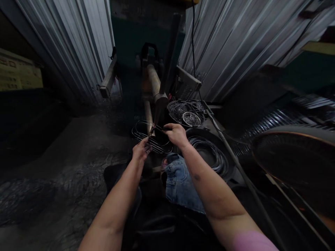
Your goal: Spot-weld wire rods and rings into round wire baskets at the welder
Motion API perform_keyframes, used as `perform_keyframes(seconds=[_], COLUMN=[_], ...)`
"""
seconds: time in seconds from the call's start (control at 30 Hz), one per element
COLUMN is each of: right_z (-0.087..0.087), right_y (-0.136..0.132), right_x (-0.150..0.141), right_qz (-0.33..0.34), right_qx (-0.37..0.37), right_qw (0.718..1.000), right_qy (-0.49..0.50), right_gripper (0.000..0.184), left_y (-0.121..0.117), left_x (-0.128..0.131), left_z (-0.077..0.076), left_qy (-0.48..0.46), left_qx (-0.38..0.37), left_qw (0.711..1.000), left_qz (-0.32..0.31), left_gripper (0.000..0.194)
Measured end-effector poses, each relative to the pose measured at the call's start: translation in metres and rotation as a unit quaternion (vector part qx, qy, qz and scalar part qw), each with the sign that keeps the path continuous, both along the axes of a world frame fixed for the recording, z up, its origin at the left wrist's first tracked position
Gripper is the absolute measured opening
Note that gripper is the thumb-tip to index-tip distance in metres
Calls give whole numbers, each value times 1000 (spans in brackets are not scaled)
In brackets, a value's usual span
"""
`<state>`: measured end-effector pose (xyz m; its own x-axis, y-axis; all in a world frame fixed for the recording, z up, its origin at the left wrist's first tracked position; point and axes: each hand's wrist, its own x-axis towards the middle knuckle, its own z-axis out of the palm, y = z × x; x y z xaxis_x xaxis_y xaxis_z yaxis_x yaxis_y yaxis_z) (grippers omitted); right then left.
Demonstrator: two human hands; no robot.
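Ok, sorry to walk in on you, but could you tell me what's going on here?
A person holds an oval wire frame at what looks like a spot welder, the left hand on its near edge and the right hand pinching wire beside the machine's arm. Wire rings lie piled beyond, and coiled wire sits in a black tub.

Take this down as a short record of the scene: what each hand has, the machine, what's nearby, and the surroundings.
left hand: the left hand grasps an oval wire frame
right hand: the right hand pinches a thin wire against the frame
machine: a tan cylindrical machine arm extends just above the frame
nearby: coiled wire in a dark round tray, and a pile of wire rings
lap: blue denim
surroundings: corrugated metal sheets on both sides
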<state>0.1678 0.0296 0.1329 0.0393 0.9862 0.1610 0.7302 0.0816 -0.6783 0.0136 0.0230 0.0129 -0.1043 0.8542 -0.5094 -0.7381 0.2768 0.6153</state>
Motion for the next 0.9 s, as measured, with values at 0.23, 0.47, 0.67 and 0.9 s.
perform_keyframes(seconds=[0.23,0.47,0.67,0.9], right_z=[-16,35,110,107], right_y=[-62,-120,-192,-277], right_x=[12,46,123,234], right_qz=[103,74,-24,-287], right_qx=[-16,62,85,-44], right_qw=[992,993,996,915], right_qy=[66,61,-9,-281], right_gripper=[13,17,16,22], left_y=[-59,-83,-105,-109], left_x=[-6,29,62,70], left_z=[-4,34,71,20], left_qy=[0,43,101,184], left_qx=[24,117,172,73], left_qw=[1000,991,953,923], left_qz=[19,-42,-229,-330], left_gripper=[25,34,53,61])
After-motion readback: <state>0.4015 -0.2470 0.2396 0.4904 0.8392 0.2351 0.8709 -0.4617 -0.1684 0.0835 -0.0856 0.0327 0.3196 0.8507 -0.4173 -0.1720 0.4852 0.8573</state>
